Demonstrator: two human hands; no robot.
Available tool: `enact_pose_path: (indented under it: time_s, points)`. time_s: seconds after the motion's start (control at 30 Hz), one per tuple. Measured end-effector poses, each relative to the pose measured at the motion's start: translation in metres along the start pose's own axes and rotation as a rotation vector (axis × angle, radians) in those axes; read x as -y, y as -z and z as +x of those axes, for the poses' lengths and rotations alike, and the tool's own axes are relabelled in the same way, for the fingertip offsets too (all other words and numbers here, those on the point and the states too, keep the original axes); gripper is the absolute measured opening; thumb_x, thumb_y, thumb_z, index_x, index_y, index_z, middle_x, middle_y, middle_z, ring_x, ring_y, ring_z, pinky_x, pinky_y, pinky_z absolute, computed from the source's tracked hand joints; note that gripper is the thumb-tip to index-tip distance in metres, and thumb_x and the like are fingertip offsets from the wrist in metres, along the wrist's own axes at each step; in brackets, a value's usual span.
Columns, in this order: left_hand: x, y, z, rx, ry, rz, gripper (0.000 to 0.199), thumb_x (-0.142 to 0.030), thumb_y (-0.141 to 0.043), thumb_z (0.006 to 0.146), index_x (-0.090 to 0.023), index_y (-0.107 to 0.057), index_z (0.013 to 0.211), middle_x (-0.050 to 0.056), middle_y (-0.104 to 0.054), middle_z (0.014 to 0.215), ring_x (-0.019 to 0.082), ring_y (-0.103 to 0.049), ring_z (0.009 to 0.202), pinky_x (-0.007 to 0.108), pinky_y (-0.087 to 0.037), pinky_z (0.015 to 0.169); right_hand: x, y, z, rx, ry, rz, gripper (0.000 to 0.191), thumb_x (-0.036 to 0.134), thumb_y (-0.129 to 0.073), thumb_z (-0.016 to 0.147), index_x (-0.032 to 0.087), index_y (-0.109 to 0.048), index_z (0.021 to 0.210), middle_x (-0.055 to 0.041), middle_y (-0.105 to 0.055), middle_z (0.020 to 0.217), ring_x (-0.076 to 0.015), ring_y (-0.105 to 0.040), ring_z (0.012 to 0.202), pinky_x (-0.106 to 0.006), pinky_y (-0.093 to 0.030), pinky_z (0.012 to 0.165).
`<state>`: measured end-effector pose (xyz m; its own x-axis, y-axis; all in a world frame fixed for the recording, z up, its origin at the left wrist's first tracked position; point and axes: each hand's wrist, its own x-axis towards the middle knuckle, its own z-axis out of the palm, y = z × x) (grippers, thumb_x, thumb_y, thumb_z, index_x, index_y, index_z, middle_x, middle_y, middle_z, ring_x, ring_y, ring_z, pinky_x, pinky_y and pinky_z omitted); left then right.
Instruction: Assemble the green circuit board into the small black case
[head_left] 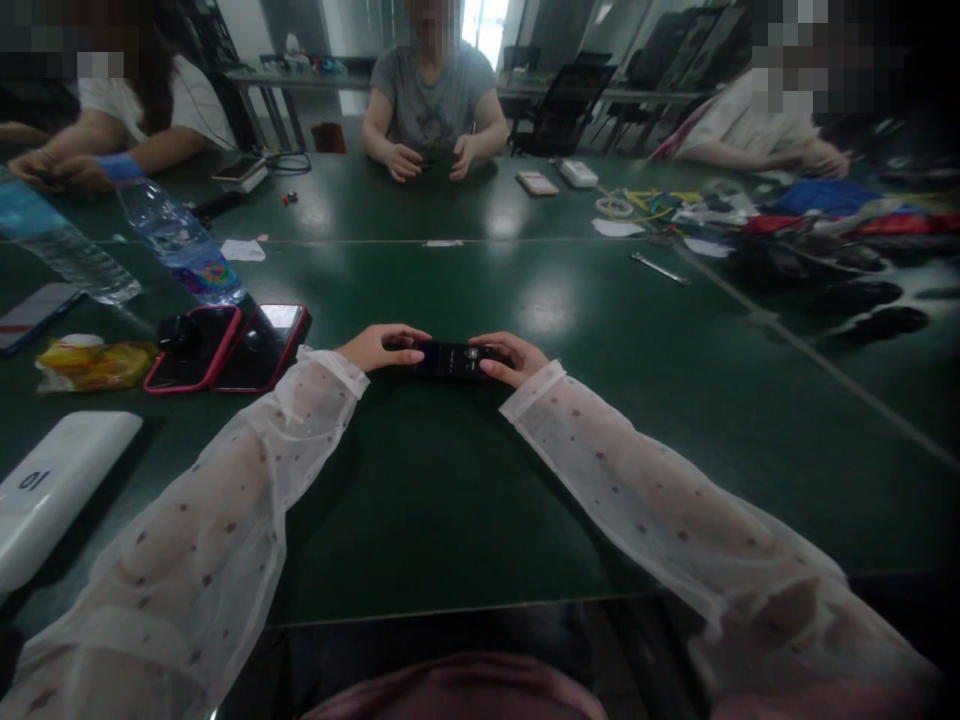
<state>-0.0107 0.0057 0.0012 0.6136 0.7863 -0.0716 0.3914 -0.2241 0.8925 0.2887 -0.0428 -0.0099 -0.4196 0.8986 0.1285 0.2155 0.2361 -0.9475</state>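
A small black device (pixel 452 361) with a lit display is held level, long side across, at the middle of the green table (pixel 450 480); whether the tabletop is touched by it cannot be told. Its left end is gripped between the thumb and fingers of the left hand (pixel 381 349), and its right end is clasped likewise by the right hand (pixel 516 358), the two hands being kept apart. To the left, two red-edged phones (pixel 259 348) are laid side by side, with a yellow packet (pixel 97 362) beside them, a white case (pixel 64 490) nearer and two bottles (pixel 184 240) farther off. To the right, a metal wrench (pixel 658 268) and heaped cables (pixel 645 205) are seen. The far side is occupied by a seated person in grey (pixel 433 105)
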Motion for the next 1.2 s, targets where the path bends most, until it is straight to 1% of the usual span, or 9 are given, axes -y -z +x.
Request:
enact_pose_path:
  time_s: [0.13,0.23,0.33,0.43,0.57,0.67,0.8,1.0,1.2]
  points:
    - [0.0023,-0.0013,0.0003,-0.020,-0.011,-0.018,0.060,-0.053,-0.072,0.076,-0.022,-0.061,0.127,0.010,-0.065,0.124,0.026,-0.062,0.113,0.049,-0.043,0.104,0.0014,-0.0027,-0.0019,-0.014,-0.009,0.012,0.053,0.055,-0.071,0.078,0.024,-0.059,0.118,-0.0068,-0.070,0.105,-0.0238,-0.067,0.102,-0.050,-0.049,0.099]
    - [0.0009,-0.0027,-0.0003,-0.033,-0.005,-0.019,0.062,-0.056,-0.070,0.078,-0.021,-0.060,0.128,0.011,-0.066,0.121,0.026,-0.063,0.112,0.049,-0.045,0.102,0.0015,-0.0045,-0.0027,-0.030,0.016,-0.012,0.052,0.057,-0.067,0.081,0.024,-0.058,0.119,-0.0069,-0.069,0.105,-0.0233,-0.067,0.101,-0.048,-0.050,0.097]
    - [-0.0032,-0.0044,-0.0011,-0.051,0.010,-0.013,0.063,-0.060,-0.066,0.079,-0.019,-0.061,0.126,0.011,-0.066,0.122,0.027,-0.062,0.113,0.049,-0.044,0.103,0.0012,-0.0038,-0.0033,-0.063,0.034,-0.150,0.052,0.060,-0.066,0.080,0.027,-0.060,0.119,-0.0079,-0.067,0.114,-0.0258,-0.064,0.107,-0.050,-0.050,0.098]
    - [-0.0064,-0.0063,-0.0014,-0.069,0.007,-0.020,0.065,-0.063,-0.064,0.078,-0.018,-0.061,0.125,0.012,-0.067,0.122,0.028,-0.062,0.114,0.049,-0.044,0.103,0.0010,-0.0021,-0.0042,-0.103,0.064,-0.328,0.057,0.060,-0.072,0.073,0.029,-0.061,0.120,-0.0074,-0.063,0.121,-0.0292,-0.056,0.118,-0.053,-0.047,0.101]
    - [-0.0065,-0.0078,-0.0007,-0.086,0.005,-0.016,0.067,-0.065,-0.062,0.079,-0.016,-0.061,0.126,0.013,-0.067,0.122,0.028,-0.063,0.113,0.049,-0.044,0.103,0.0012,-0.0017,-0.0053,-0.124,0.134,-0.448,0.061,0.057,-0.077,0.069,0.029,-0.061,0.120,-0.0086,-0.060,0.122,-0.0309,-0.051,0.120,-0.052,-0.050,0.097]
    - [-0.0057,-0.0076,-0.0002,-0.097,0.007,0.002,0.066,-0.065,-0.059,0.081,-0.017,-0.062,0.126,0.013,-0.067,0.122,0.028,-0.063,0.112,0.048,-0.044,0.102,0.0016,-0.0029,-0.0059,-0.133,0.139,-0.468,0.057,0.054,-0.077,0.071,0.030,-0.060,0.120,-0.0084,-0.060,0.119,-0.0307,-0.052,0.115,-0.052,-0.052,0.094]
    - [-0.0048,-0.0064,0.0000,-0.113,0.005,0.027,0.061,-0.064,-0.056,0.083,-0.020,-0.065,0.124,0.010,-0.068,0.123,0.028,-0.062,0.114,0.049,-0.043,0.103,0.0025,-0.0044,-0.0068,-0.143,0.124,-0.454,0.054,0.051,-0.076,0.073,0.031,-0.059,0.120,-0.0075,-0.060,0.119,-0.0305,-0.053,0.114,-0.053,-0.051,0.095]
    - [-0.0017,-0.0059,0.0007,-0.138,0.024,0.041,0.060,-0.066,-0.054,0.084,-0.020,-0.067,0.121,0.009,-0.068,0.122,0.028,-0.060,0.116,0.049,-0.040,0.105,0.0014,-0.0050,-0.0070,-0.141,0.132,-0.459,0.054,0.052,-0.074,0.075,0.029,-0.058,0.122,-0.0080,-0.060,0.118,-0.0295,-0.055,0.112,-0.052,-0.051,0.095]
    - [-0.0005,-0.0062,0.0003,-0.143,0.028,0.046,0.060,-0.067,-0.054,0.084,-0.021,-0.067,0.120,0.008,-0.068,0.121,0.028,-0.060,0.114,0.048,-0.041,0.104,-0.0015,-0.0053,-0.0061,-0.141,0.145,-0.467,0.053,0.052,-0.072,0.077,0.029,-0.057,0.122,-0.0080,-0.061,0.117,-0.0295,-0.057,0.112,-0.053,-0.050,0.096]
